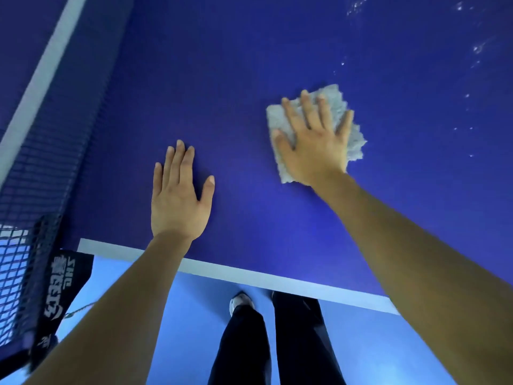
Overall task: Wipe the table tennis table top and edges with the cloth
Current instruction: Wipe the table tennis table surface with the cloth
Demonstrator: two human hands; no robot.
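Cloth [356, 143], pale and crumpled, lying on the deep blue table top [236, 79], pressed flat under the right hand [313, 145], fingers straight and spread. Left hand [177, 201] resting on bare blue just beside, fingers straight, holding nothing. White edge line [249, 276] along the near side; net [36, 162] at left; scattered droplets [477, 48] far right. Pale blue floor [374, 343] below.

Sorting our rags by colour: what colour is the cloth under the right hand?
Pale grey, a fluffy cloth against the dark blue table top; the head view shows it.
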